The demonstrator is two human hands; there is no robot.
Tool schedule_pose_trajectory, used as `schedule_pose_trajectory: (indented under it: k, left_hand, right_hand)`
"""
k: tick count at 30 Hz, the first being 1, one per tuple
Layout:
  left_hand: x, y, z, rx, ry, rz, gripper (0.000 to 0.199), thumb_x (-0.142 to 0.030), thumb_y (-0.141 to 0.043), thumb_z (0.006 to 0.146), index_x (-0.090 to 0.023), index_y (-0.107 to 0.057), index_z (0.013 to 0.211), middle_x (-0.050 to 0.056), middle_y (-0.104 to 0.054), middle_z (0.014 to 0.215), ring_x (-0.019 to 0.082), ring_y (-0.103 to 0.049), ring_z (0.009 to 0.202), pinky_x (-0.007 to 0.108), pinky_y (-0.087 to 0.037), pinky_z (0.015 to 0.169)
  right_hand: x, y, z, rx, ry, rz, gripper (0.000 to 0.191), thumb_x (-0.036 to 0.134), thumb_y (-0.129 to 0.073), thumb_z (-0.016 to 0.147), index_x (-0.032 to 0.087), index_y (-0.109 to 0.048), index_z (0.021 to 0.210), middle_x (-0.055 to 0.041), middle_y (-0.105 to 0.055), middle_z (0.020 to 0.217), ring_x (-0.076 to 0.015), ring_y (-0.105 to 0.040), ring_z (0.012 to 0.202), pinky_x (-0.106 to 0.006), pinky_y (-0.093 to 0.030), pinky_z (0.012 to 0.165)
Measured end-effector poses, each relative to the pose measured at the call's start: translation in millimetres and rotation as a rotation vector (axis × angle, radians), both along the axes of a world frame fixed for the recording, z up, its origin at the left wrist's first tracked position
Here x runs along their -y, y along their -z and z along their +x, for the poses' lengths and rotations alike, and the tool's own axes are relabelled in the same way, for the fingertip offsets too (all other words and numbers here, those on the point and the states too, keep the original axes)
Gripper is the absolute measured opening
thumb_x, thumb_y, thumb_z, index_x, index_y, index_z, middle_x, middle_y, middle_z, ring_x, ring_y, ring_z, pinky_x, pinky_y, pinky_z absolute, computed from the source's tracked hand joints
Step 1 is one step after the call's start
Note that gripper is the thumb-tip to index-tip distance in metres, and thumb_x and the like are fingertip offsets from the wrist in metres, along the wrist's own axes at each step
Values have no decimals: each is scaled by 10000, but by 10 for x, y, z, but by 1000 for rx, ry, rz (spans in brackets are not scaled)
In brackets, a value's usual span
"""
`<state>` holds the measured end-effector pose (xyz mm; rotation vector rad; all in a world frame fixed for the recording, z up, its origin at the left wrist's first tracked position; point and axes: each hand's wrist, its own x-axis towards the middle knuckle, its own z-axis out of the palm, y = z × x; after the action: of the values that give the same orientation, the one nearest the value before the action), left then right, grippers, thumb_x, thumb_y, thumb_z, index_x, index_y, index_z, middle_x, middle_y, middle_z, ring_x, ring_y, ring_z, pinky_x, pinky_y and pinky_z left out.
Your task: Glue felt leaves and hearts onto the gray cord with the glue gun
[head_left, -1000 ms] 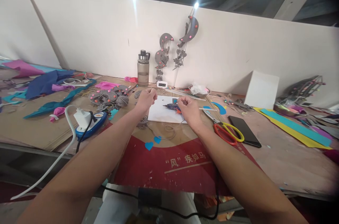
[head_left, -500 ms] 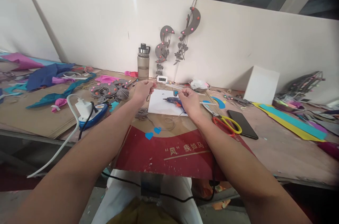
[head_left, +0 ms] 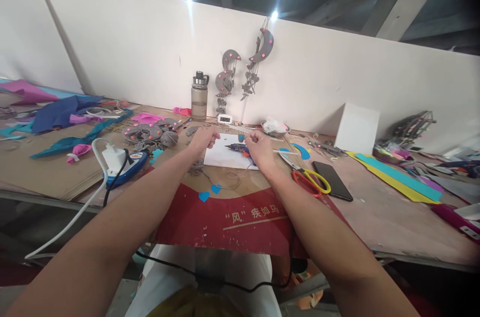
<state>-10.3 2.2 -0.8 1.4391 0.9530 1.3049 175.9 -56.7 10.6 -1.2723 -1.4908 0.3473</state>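
My left hand [head_left: 204,141] is closed, fingers curled together, above the left edge of a white board [head_left: 217,158]. What its fingertips hold, if anything, is too small to make out. Across from it, my right hand [head_left: 259,148] is pinched closed near the board's right side, its grip hidden. Just left of those fingertips shows a small grey-blue piece [head_left: 241,138]; whether they touch it I cannot tell. Between the hands a dark blue glue gun [head_left: 239,147] lies on the board. Grey yarn [head_left: 196,167] and blue paper hearts [head_left: 204,196] are nearer to me.
Scissors [head_left: 311,181] with red and yellow handles lie beside a black phone [head_left: 332,180] on the right. A bottle [head_left: 199,97] stands by the wall, near hanging grey moon ornaments [head_left: 263,46]. On the left are a blue power strip [head_left: 127,169] and felt scraps [head_left: 62,113].
The camera view has tilted up and shifted slightly, so the table things appear lower and further left. Both hands stay closed over the board, in nearly the same places.
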Motion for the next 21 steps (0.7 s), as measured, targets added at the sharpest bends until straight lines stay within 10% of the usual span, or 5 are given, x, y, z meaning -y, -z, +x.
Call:
schedule_pose_trajectory:
  k: [8,21]
  left_hand:
    - [126,-23,140,-60,194,64,316,-408,-662,719,-133,-720,863,100,-686,888,139,-602,742,237,-414,605]
    - [254,-73,244,-181,209,107,155,-243,-650,677,-131,-690,776,12,-619,605,98,-511,569,219,-360,524]
  right_hand:
    - [49,6,-21,109,25,2,171,318,-496,774,194,-586,699,43,-477,569,-108,-413,535,-246,-313,559]
    - [25,75,-23,202,15,14,145,283,-498,784,202,-588,706,9,-578,675,-138,-486,647,-249,-357,613]
